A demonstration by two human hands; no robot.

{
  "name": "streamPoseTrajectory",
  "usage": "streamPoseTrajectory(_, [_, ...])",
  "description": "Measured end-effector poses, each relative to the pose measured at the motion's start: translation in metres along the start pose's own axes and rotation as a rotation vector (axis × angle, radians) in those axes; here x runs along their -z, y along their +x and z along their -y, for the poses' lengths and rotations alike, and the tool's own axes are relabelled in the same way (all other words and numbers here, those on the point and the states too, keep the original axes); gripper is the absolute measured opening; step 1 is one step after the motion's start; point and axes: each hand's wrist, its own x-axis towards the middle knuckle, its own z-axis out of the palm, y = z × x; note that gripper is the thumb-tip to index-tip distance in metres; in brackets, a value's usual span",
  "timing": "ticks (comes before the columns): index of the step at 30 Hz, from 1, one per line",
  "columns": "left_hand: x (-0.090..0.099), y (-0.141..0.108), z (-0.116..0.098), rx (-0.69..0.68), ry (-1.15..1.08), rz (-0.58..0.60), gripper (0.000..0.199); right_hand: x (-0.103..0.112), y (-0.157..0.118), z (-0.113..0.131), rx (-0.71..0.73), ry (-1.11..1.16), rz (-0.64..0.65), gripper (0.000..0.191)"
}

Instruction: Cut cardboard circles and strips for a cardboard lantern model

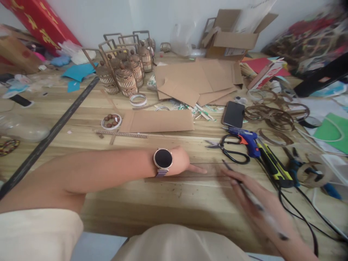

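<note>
My left hand (185, 162), with a round watch on its wrist, lies on a thin flat strip (157, 178) on the wooden table (122, 214). Its index finger stretches to the right along the strip; the other fingers are curled and mostly hidden. My right hand (252, 195) holds a slim dark pen (251, 197), tilted with its tip pointing up and left, near the strip's right end. That hand is slightly blurred. Whether the tip touches anything cannot be made out. Black-handled scissors (235, 149) lie just beyond the right hand.
Behind the hands lies a cardboard piece (160, 121), with a bowl of brown beads (111, 121) to its left. Small bamboo lanterns (126, 79) stand farther back. A phone (233, 114), blue glue gun (248, 139), yellow-black cutter (274, 165) and cables are at the right.
</note>
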Motion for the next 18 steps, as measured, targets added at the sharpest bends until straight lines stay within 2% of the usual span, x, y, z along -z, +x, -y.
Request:
streamPoseTrajectory(2, [0.001, -0.005, 0.002, -0.063, 0.067, 0.073, 0.109, -0.014, 0.006, 0.006, 0.109, 0.026, 0.089, 0.036])
streamPoseTrajectory(6, [-0.006, -0.023, 0.011, -0.142, 0.116, 0.060, 0.095, -0.024, 0.009, 0.008, 0.100, 0.034, 0.121, 0.043])
streamPoseTrajectory(11, [-0.022, -0.044, 0.023, -0.114, 0.044, -0.003, 0.079, -0.025, 0.008, -0.004, 0.095, 0.025, 0.102, 0.041])
streamPoseTrajectory(13, [-0.023, -0.048, 0.026, -0.099, -0.009, 0.052, 0.079, -0.022, 0.010, -0.008, 0.146, 0.011, 0.082, 0.041])
streamPoseTrajectory(16, [-0.019, -0.045, 0.028, -0.085, -0.124, 0.142, 0.082, -0.011, 0.017, -0.004, 0.274, 0.039, 0.160, 0.039])
streamPoseTrajectory(18, [-0.016, -0.041, 0.028, -0.035, -0.238, 0.175, 0.065, -0.004, 0.021, 0.009, 0.244, 0.063, 0.156, 0.036])
